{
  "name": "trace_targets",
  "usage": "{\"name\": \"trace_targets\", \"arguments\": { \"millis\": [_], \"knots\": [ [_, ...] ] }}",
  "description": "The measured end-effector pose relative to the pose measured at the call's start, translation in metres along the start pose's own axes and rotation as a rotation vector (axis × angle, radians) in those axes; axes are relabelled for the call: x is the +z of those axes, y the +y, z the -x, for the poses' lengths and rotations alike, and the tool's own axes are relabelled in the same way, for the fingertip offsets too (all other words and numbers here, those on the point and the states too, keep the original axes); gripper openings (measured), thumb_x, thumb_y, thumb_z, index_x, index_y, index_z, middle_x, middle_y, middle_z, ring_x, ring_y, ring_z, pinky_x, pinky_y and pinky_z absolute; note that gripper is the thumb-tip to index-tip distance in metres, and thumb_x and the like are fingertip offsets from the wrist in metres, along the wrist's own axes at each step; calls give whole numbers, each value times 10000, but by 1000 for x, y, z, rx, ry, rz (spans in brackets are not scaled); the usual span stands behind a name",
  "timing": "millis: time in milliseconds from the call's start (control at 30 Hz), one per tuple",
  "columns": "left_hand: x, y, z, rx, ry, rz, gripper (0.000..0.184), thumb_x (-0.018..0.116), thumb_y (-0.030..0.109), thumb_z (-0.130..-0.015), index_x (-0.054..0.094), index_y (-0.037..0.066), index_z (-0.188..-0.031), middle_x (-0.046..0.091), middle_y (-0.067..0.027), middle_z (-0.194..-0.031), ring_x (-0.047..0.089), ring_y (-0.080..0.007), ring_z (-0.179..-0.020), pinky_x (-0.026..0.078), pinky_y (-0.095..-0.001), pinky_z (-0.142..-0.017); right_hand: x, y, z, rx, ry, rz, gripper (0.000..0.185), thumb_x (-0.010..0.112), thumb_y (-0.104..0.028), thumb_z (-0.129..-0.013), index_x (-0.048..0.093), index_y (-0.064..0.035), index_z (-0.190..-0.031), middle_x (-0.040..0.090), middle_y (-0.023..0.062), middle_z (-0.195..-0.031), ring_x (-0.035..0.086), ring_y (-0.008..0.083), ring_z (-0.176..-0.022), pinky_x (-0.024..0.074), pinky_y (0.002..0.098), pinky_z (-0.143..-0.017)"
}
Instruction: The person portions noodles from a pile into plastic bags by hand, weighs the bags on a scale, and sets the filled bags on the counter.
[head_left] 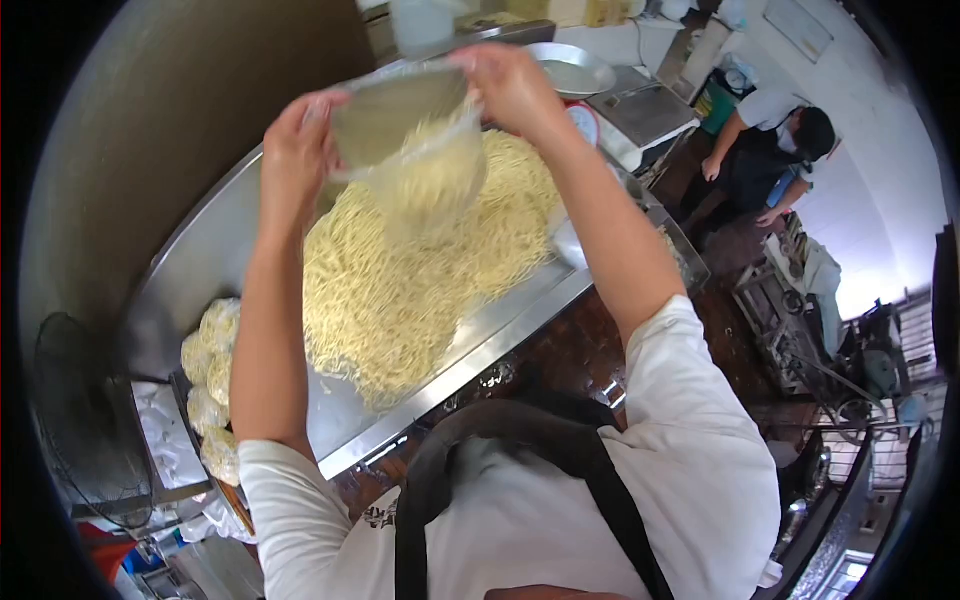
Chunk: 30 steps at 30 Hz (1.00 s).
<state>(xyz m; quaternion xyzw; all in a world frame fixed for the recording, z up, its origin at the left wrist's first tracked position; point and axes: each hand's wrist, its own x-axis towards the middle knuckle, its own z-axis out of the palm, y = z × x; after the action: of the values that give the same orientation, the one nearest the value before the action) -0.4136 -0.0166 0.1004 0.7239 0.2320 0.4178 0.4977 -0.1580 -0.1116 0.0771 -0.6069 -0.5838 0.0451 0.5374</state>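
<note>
A clear plastic bag (430, 185) with noodles in its lower part hangs above the metal tray, its mouth spread wide between my hands. My left hand (303, 140) grips the bag's left edge, fingers closed on the plastic. At the bag's upper right corner, my right hand (495, 80) is closed on the rim. Beneath them, a large heap of pale yellow noodles (400, 300) covers much of the steel tray (345, 420). The bag's underside overlaps the heap in view, so any contact between them cannot be made out.
Filled bags of noodles (212, 385) are stacked left of the tray. A round metal pan (570, 70) sits on a scale (583, 122) beyond the heap. Another person (765, 150) stands at the upper right, near machinery (800, 310). A wire basket (85, 430) is at far left.
</note>
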Motion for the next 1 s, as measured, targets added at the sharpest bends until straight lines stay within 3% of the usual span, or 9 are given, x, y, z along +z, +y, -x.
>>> {"name": "trace_targets", "arguments": {
  "millis": [33,67,133,200,267,400,500,700,1000],
  "knots": [
    [27,9,-29,35,-7,-85,309,496,299,-1021,649,48,-1119,375,65,-615,373,-56,-535,379,-249,-502,-40,-28,-10,99,69,6,254,501,-84,-953,679,-23,-1125,638,53,-759,618,99,-653,540,272,-616],
    [59,16,-54,78,-30,-158,310,496,298,-1021,651,55,-1134,383,66,-627,377,-56,-539,395,-248,-510,-65,-14,-25,113,116,-153,301,518,-72,-943,629,-20,-1218,675,95,-847,653,152,-747,553,309,-703],
    [116,4,-105,24,-21,-89,304,489,285,-1022,662,59,-1126,428,44,-655,405,-70,-519,462,-271,-530,-100,41,-44,-189,402,112,489,675,-108,-827,559,-20,-1294,661,195,-1085,651,275,-1018,523,386,-878],
    [170,-28,-160,-35,-79,1,308,479,281,-1023,666,59,-1127,474,23,-685,440,-83,-509,513,-292,-549,-124,49,-18,-151,353,-228,614,691,-117,-805,468,-21,-1368,608,213,-1188,588,309,-1134,478,378,-960],
    [213,-69,-208,-103,-165,81,321,467,285,-1026,661,56,-1138,522,3,-717,482,-95,-509,550,-312,-564,-142,52,19,-192,391,-86,550,653,-117,-836,475,-28,-1349,626,182,-1149,610,318,-1074,490,382,-919],
    [306,-109,-227,-116,-297,-275,321,469,271,-1019,661,47,-1145,621,-69,-784,561,-139,-524,554,-331,-508,-158,73,119,-1,-16,-3,345,634,-114,-919,581,-39,-1252,656,137,-1164,642,222,-1064,516,346,-859],
    [342,-111,-238,-95,-243,-364,300,501,232,-1002,665,20,-1136,633,-111,-759,587,-164,-526,560,-331,-486,-166,90,189,252,-148,-303,278,614,-107,-944,606,-23,-1210,690,121,-1067,669,193,-980,525,328,-836],
    [347,-81,-270,-31,-165,-247,302,526,233,-989,669,15,-1142,560,-68,-663,542,-142,-516,592,-329,-521,-197,124,251,510,-237,-453,279,573,-74,-971,581,-17,-1244,671,98,-1029,646,158,-955,504,298,-858],
    [355,-73,-281,-38,-139,-386,427,582,352,-956,621,20,-1224,521,-25,-638,520,-111,-520,577,-313,-527,-204,141,251,476,-174,-423,259,564,-60,-951,598,-24,-1206,682,108,-980,646,166,-905,506,304,-828]
  ]
}}
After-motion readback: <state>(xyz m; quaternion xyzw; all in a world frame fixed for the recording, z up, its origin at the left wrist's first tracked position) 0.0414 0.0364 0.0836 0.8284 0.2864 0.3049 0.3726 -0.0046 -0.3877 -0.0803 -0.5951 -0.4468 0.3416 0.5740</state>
